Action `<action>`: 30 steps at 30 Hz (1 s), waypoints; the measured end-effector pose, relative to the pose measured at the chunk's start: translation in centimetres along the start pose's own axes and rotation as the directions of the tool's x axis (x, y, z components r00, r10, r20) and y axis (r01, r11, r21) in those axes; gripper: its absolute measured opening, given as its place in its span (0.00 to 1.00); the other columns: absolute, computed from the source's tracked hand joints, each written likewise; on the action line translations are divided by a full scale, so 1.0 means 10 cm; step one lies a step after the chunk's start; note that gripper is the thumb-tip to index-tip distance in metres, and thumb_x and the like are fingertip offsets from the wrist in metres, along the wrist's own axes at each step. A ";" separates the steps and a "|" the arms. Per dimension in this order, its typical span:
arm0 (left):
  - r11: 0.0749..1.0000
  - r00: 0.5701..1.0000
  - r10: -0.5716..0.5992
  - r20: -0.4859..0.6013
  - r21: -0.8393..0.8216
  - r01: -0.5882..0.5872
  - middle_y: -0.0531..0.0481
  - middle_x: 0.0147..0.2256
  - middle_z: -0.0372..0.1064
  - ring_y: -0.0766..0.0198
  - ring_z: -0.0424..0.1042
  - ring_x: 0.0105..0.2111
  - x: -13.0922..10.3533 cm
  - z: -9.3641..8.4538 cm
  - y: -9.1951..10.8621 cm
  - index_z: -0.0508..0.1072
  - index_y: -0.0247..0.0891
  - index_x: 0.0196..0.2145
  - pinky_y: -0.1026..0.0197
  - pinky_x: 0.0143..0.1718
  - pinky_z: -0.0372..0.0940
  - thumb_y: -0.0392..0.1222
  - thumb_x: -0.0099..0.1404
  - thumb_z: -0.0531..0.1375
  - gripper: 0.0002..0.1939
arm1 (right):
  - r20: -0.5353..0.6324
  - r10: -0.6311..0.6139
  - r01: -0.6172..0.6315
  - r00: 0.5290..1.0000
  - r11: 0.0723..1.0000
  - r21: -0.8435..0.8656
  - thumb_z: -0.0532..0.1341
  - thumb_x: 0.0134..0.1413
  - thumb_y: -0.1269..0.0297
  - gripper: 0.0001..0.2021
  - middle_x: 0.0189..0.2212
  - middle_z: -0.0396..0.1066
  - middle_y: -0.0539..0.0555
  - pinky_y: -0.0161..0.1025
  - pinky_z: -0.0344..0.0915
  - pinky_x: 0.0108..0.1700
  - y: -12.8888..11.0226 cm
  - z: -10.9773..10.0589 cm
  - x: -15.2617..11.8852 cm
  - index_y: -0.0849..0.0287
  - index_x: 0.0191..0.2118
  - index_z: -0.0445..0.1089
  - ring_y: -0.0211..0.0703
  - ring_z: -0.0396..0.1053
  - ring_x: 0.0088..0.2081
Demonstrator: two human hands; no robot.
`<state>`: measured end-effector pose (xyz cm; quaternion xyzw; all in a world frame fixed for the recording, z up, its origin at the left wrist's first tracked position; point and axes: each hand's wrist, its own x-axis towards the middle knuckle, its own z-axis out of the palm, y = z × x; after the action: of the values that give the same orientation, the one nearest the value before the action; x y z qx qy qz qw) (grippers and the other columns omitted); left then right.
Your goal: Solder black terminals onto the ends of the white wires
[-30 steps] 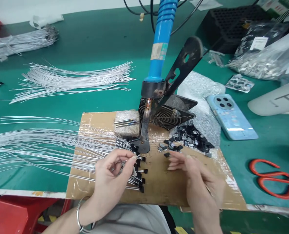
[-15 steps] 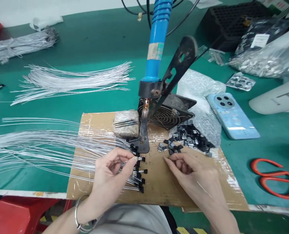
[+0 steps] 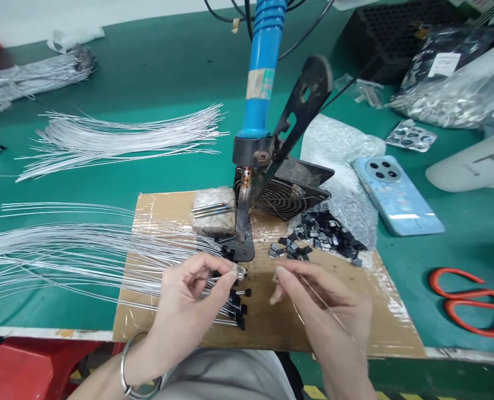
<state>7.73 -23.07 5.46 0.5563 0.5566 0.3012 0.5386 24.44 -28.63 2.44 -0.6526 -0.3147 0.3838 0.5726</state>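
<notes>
My left hand pinches the end of a white wire beside the row of wires tipped with black pieces. A thin strand runs from the closed fingertips of my right hand back across the palm. Between the two hands there is a gap over the cardboard. Just beyond them a blue soldering iron stands tip down in a black stand. Small black pieces lie in a pile behind my right hand.
A wrapped block holds thin metal rods, with a black fan beside it. Blue phone and red-handled scissors lie to the right. A loose wire bundle lies at the back left.
My right hand has turned and its fingers have shifted slightly left, with the thin strand now showing between them. My left hand has barely moved. The whole view has shifted a little.
</notes>
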 end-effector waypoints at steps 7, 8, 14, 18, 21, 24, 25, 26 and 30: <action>0.996 0.995 0.003 0.102 -0.086 0.005 0.46 0.33 0.79 0.62 0.75 0.31 0.00 -0.02 0.02 0.76 0.38 0.29 0.64 0.30 0.68 0.38 0.64 0.64 0.05 | 0.115 0.113 -0.130 0.987 0.980 0.150 0.70 0.53 0.62 0.04 0.20 0.75 0.48 0.29 0.68 0.20 -0.07 0.24 -0.07 0.55 0.32 0.81 0.32 0.66 0.16; 0.996 0.994 0.003 0.105 -0.089 0.006 0.47 0.33 0.78 0.63 0.75 0.31 0.00 -0.02 0.02 0.76 0.38 0.29 0.64 0.30 0.67 0.38 0.64 0.64 0.06 | 0.108 0.135 -0.151 0.985 0.976 0.159 0.70 0.53 0.61 0.05 0.20 0.74 0.48 0.29 0.68 0.19 -0.08 0.26 -0.08 0.56 0.32 0.81 0.32 0.66 0.16; 0.994 0.994 -0.002 0.112 -0.112 0.015 0.48 0.33 0.77 0.64 0.73 0.31 -0.01 -0.01 0.03 0.76 0.37 0.29 0.65 0.31 0.66 0.36 0.64 0.64 0.05 | 0.076 0.210 -0.221 0.975 0.954 0.203 0.71 0.51 0.62 0.05 0.18 0.71 0.46 0.28 0.65 0.19 -0.12 0.32 -0.12 0.56 0.30 0.81 0.31 0.65 0.15; 0.993 0.996 0.005 0.094 -0.116 0.006 0.47 0.33 0.78 0.64 0.73 0.31 -0.01 0.00 0.03 0.76 0.36 0.29 0.65 0.31 0.66 0.36 0.64 0.64 0.05 | 0.081 0.212 -0.224 0.974 0.954 0.197 0.70 0.52 0.61 0.05 0.18 0.71 0.46 0.29 0.65 0.19 -0.11 0.32 -0.13 0.56 0.30 0.80 0.31 0.65 0.16; 0.995 0.996 0.005 0.092 -0.104 0.005 0.47 0.33 0.78 0.64 0.73 0.31 -0.01 0.00 0.03 0.76 0.36 0.28 0.65 0.31 0.66 0.36 0.64 0.64 0.06 | 0.084 0.197 -0.210 0.977 0.961 0.182 0.70 0.53 0.61 0.05 0.18 0.71 0.46 0.29 0.66 0.19 -0.10 0.31 -0.13 0.55 0.30 0.80 0.31 0.65 0.16; 0.994 0.996 0.004 0.094 -0.111 0.006 0.47 0.32 0.77 0.65 0.73 0.31 -0.01 0.00 0.04 0.76 0.37 0.28 0.66 0.32 0.66 0.35 0.64 0.64 0.06 | 0.088 0.175 -0.188 0.981 0.969 0.158 0.69 0.54 0.60 0.07 0.18 0.72 0.47 0.31 0.66 0.20 -0.09 0.31 -0.13 0.57 0.31 0.80 0.33 0.66 0.16; 0.993 0.995 0.001 0.096 -0.114 0.010 0.47 0.32 0.77 0.65 0.73 0.31 0.00 0.00 0.04 0.76 0.37 0.28 0.66 0.32 0.66 0.35 0.64 0.64 0.06 | 0.089 0.173 -0.185 0.981 0.971 0.150 0.69 0.54 0.59 0.07 0.18 0.72 0.47 0.31 0.66 0.20 -0.09 0.31 -0.13 0.57 0.31 0.80 0.34 0.66 0.16; 0.993 0.995 -0.002 0.098 -0.117 0.013 0.47 0.32 0.77 0.65 0.73 0.31 0.00 0.00 0.04 0.76 0.36 0.28 0.65 0.32 0.66 0.35 0.64 0.64 0.06 | 0.088 0.174 -0.185 0.981 0.972 0.144 0.69 0.54 0.59 0.07 0.18 0.72 0.47 0.32 0.66 0.20 -0.09 0.31 -0.13 0.57 0.31 0.80 0.34 0.66 0.16; 0.992 0.994 -0.010 0.110 -0.125 0.023 0.48 0.32 0.78 0.65 0.74 0.32 0.01 0.00 0.05 0.75 0.36 0.28 0.65 0.34 0.67 0.35 0.64 0.64 0.06 | 0.065 0.183 -0.190 0.981 0.973 0.129 0.69 0.54 0.60 0.06 0.19 0.71 0.46 0.32 0.66 0.21 -0.08 0.33 -0.15 0.56 0.31 0.80 0.34 0.66 0.17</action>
<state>7.91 -22.86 5.91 0.5321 0.5109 0.3005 0.6046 20.92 -28.11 3.32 -0.6289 -0.2405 0.4734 0.5679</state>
